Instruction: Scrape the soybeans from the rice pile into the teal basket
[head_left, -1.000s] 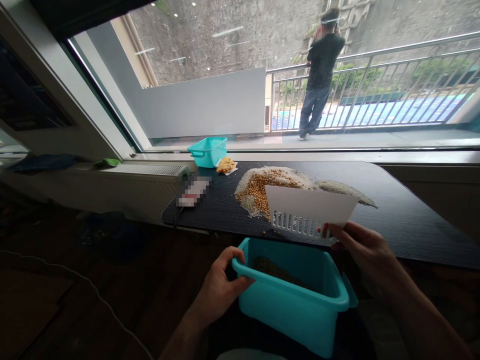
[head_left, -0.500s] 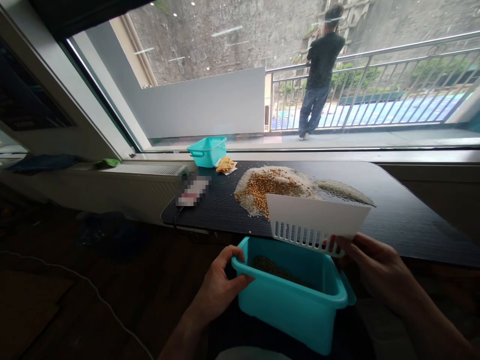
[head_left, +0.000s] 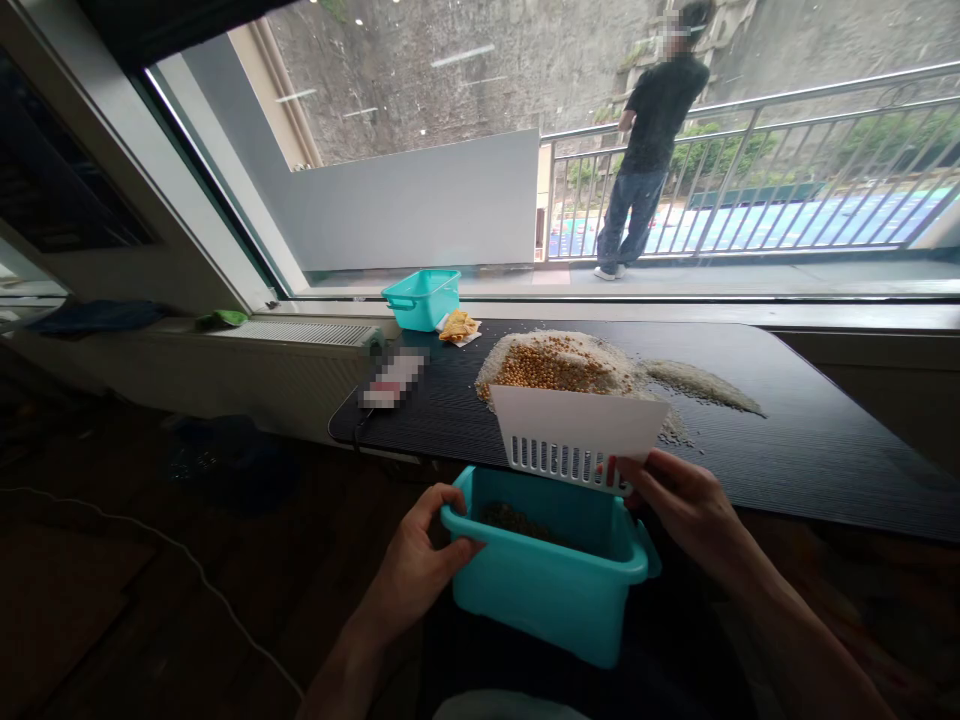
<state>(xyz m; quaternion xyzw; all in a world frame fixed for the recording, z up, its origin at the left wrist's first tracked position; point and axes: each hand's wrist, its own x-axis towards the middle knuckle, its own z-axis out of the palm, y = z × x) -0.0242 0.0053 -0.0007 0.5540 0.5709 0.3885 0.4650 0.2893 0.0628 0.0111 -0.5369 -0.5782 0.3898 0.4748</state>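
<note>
My left hand grips the left rim of a teal plastic tub held below the front edge of the black table. Dark beans lie in the tub's bottom. My right hand holds a white slotted basket by its lower right corner, tilted on its side over the tub's back rim. Behind the basket, a heap of yellow beans mixed with white rice spreads on the table.
A second, smaller teal tub and a yellow cloth sit at the table's back left. A blurred flat object lies near the left edge. A radiator runs along the window. Outside, a person stands at a balcony railing.
The white basket has shifted left and now sits over the tub's back rim. The tub has come slightly left and lower in view. The person outside has moved a little to the right.
</note>
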